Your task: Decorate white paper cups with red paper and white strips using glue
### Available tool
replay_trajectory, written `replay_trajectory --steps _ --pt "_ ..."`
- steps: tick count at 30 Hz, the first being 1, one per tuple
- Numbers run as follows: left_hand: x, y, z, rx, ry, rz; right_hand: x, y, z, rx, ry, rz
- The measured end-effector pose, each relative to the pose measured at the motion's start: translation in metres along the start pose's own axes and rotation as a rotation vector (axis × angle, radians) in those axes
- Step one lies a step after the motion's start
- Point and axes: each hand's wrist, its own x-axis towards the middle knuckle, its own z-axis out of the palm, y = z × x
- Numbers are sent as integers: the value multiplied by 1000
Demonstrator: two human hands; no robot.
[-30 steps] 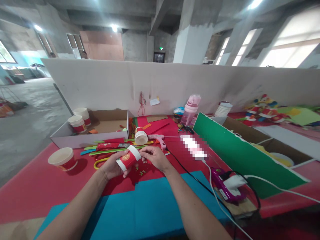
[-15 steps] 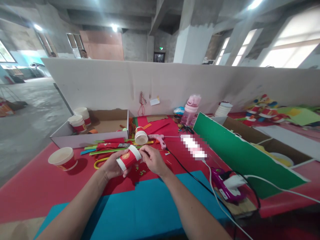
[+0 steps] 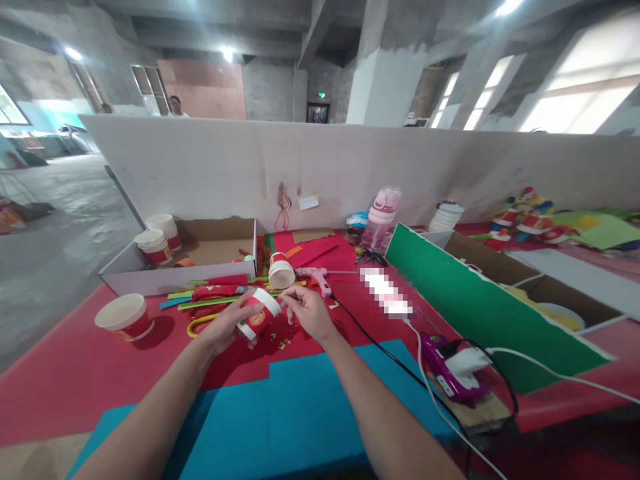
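Observation:
My left hand (image 3: pixel 227 327) is closed around a red and white paper cup (image 3: pixel 260 313), which lies tilted on its side with a gold emblem facing up. Close to the cup's right end, my right hand (image 3: pixel 306 312) has its thumb and fingers pinched together; whatever may be between the fingertips is too small to make out. Just beyond the hands, several stacked paper cups (image 3: pixel 281 272) lie on their side. A pink glue gun (image 3: pixel 317 277) rests to the right of that stack. Small green scraps (image 3: pixel 283 343) are scattered on the red surface under the hands.
A larger paper bowl (image 3: pixel 127 317) stands at the left. Behind it is a cardboard box (image 3: pixel 150 283) holding cups. Yellow-handled scissors (image 3: pixel 196 327) lie beside paper strips. At the right are a green-sided box (image 3: pixel 465 300), a purple power strip (image 3: pixel 453 380) and cables; a pink bottle (image 3: pixel 383 217) stands behind.
The cup has turned in my left hand, so its emblem sits further right and lower. My left fingers now lie over its top. My right hand has shifted slightly.

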Motion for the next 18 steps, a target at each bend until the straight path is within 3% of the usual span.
replay_trajectory --steps 7,13,18 --pt "0 6 15 254 111 90 -2 5 7 197 -31 185" --pt "6 -1 15 389 141 300 -1 14 11 298 55 267" --pt "8 -2 17 319 150 252 0 12 11 380 74 297"
